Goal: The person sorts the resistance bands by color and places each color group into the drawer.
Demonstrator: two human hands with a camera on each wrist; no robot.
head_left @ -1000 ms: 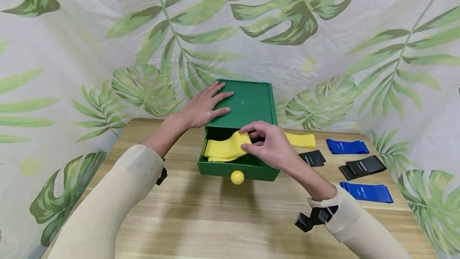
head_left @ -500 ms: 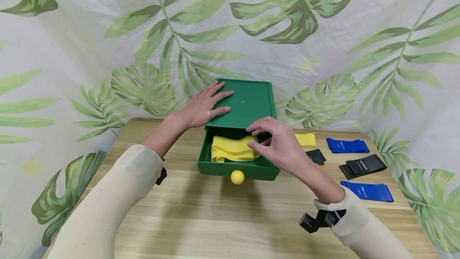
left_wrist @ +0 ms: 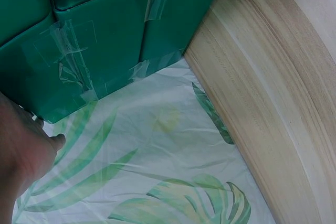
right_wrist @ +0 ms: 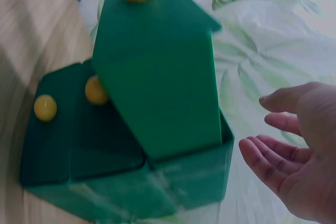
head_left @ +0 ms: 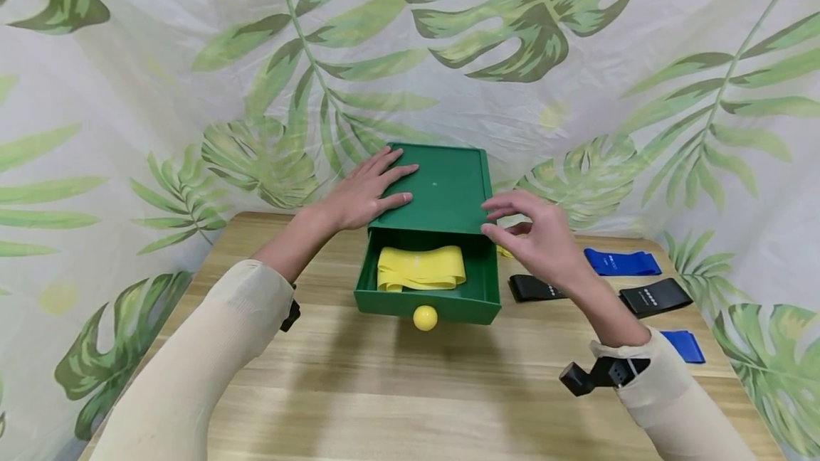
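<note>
A green drawer box (head_left: 448, 183) stands at the back of the wooden table (head_left: 384, 383). Its top drawer (head_left: 428, 304), with a yellow knob (head_left: 425, 317), is pulled out. A folded yellow band (head_left: 419, 269) lies inside it. My left hand (head_left: 370, 188) rests flat on the box top, fingers straight. My right hand (head_left: 530, 232) hovers to the right of the box with relaxed fingers and holds nothing. The right wrist view shows that hand (right_wrist: 296, 153) open beside the box (right_wrist: 157, 87). In the left wrist view, the taped rear of the box (left_wrist: 105, 51) is visible.
Right of the box lie two black bands (head_left: 534, 288) (head_left: 653, 297) and two blue bands (head_left: 620, 262) (head_left: 682, 346). A sliver of another yellow band (head_left: 502, 252) shows behind my right hand. A leaf-print cloth (head_left: 576, 91) closes in the table on all far sides.
My right hand released the yellow band, which now lies folded in the drawer. The hand lifted out and moved up and to the right. My left hand stayed on the box.
</note>
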